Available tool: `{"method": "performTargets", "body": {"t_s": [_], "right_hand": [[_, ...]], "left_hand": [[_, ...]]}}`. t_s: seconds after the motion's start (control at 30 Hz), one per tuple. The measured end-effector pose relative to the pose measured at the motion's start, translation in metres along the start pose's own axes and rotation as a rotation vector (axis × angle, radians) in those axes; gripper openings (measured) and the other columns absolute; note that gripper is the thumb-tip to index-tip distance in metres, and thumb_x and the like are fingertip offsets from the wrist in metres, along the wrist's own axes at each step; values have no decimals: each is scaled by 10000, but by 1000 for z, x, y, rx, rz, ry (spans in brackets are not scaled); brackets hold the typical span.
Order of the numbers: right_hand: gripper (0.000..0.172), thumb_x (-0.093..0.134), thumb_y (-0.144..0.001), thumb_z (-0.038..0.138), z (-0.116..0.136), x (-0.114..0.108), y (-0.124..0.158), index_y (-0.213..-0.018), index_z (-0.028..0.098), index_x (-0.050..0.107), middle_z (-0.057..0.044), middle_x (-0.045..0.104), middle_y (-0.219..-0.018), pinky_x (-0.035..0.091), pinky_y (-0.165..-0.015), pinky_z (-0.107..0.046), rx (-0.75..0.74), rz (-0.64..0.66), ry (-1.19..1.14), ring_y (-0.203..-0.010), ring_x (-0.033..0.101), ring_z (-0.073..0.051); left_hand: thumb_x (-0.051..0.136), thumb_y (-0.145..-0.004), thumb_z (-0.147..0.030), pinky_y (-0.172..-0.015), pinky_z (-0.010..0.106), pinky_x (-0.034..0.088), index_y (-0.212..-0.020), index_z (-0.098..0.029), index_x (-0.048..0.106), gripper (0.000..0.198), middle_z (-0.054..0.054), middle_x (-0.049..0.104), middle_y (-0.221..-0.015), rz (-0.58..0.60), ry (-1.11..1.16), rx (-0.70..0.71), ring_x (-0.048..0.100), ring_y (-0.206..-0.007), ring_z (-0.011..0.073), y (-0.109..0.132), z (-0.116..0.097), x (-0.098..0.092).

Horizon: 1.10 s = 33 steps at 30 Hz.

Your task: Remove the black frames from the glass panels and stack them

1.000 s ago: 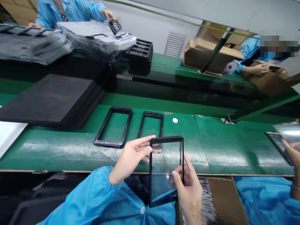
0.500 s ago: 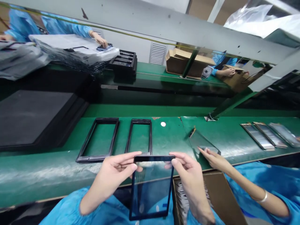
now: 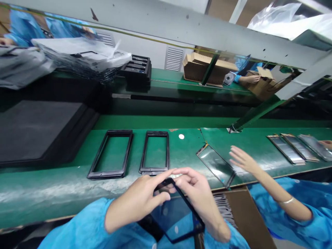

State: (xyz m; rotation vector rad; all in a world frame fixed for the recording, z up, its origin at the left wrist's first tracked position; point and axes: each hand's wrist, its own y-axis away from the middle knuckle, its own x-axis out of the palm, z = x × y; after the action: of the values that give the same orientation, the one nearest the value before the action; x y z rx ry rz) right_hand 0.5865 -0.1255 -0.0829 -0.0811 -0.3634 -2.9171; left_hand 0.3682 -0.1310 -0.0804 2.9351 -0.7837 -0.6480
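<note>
A clear glass panel with a black border [image 3: 177,219] is tilted close to my body, one corner pointing away from me. My left hand [image 3: 146,197] grips its upper left edge, thumb over the front. On the upper right edge, my right hand [image 3: 198,193] has bent fingers around the border, near the far corner. The fingertips of both hands meet by that corner, partly hiding it. Beyond my hands, two stacks of black rectangular frames lie on the green bench: a wider stack [image 3: 110,154] and a narrower stack [image 3: 155,152].
At right, a co-worker's open hand [image 3: 243,160] hovers beside another glass panel [image 3: 216,164]. Several panels [image 3: 286,148] lie farther right. A cardboard box [image 3: 247,214] stands below the bench edge. Black sheets [image 3: 38,128] are stacked at left, and a slanted post [image 3: 259,112] rises at right.
The panel in my hands has turned from upright to slanted, and my hands have come together at its top corner. The co-worker's hand has let go of the other panel, which now lies flat.
</note>
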Motion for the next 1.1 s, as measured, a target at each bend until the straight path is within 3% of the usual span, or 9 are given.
{"method": "performTargets", "body": {"t_s": [0.13, 0.23, 0.63, 0.77, 0.83, 0.9, 0.97, 1.03, 1.1], "right_hand": [[414, 667, -919, 573, -11, -37, 7, -928, 197, 842, -126, 862, -845, 628, -741, -401, 108, -44, 24, -734, 823, -279], [429, 709, -880, 603, -27, -53, 12, -851, 191, 825, -146, 842, -738, 615, -639, -397, 141, -193, -103, -629, 795, -293], [374, 752, -878, 484, -29, -22, 16, -651, 189, 727, -51, 769, -546, 562, -509, -244, -43, -525, -71, -463, 703, -181], [366, 730, -869, 547, -36, -23, 17, -945, 197, 807, -62, 827, -661, 615, -524, -298, -71, -488, -133, -504, 754, -228], [381, 792, -818, 522, -37, -25, 18, -1067, 234, 796, -61, 853, -729, 644, -559, -316, -83, -445, -106, -536, 784, -247], [327, 833, -792, 470, -37, -24, 20, -1044, 264, 791, -52, 859, -742, 654, -569, -309, -86, -425, -63, -546, 797, -253], [268, 821, -808, 456, -36, -22, 24, -999, 271, 793, -56, 862, -751, 654, -558, -300, -90, -422, -20, -555, 804, -258], [253, 820, -811, 442, -37, -19, 27, -997, 272, 795, -60, 865, -761, 659, -562, -302, -95, -416, 20, -568, 810, -264], [249, 819, -813, 437, -39, -17, 30, -998, 271, 797, -60, 864, -755, 670, -579, -314, -96, -406, 42, -571, 811, -269]], "left_hand": [[609, -997, -348, -577, 254, 609, -1466, -260, 542, 482, 86, 832, -1093, -100, 378, -214, 797, -756, 219, 4, 8, -8], [651, -981, -454, -533, 258, 593, -1364, -210, 542, 468, 137, 823, -1088, -244, 484, -237, 797, -751, 233, 8, 18, -7], [762, -861, -566, -455, 275, 572, -1238, -185, 575, 567, 117, 844, -930, -491, 563, -301, 762, -612, 231, 9, 7, 12], [692, -929, -554, -458, 303, 585, -1249, -184, 568, 504, 141, 837, -1015, -464, 506, -306, 771, -625, 249, 10, 24, 12], [649, -975, -501, -582, 347, 646, -1343, -202, 536, 487, 175, 787, -1231, -479, 401, -216, 809, -800, 278, 9, 34, 9], [652, -989, -407, -906, 463, 650, -1476, -247, 484, 540, 176, 638, -1495, -572, 122, -35, 745, -1170, 328, 6, 38, 5], [663, -987, -310, -1206, 589, 426, -1507, -308, 517, 540, 105, 568, -1584, -583, -248, 187, 558, -1432, 339, 0, 34, 0], [642, -1006, -263, -1281, 624, 278, -1393, -317, 652, 391, 47, 691, -1451, -425, -490, 343, 578, -1409, 315, -7, 25, -4], [600, -1040, -260, -1226, 563, 395, -1235, -280, 747, 245, 19, 813, -1200, -262, -539, 431, 734, -1168, 263, -14, 15, -7]]}}
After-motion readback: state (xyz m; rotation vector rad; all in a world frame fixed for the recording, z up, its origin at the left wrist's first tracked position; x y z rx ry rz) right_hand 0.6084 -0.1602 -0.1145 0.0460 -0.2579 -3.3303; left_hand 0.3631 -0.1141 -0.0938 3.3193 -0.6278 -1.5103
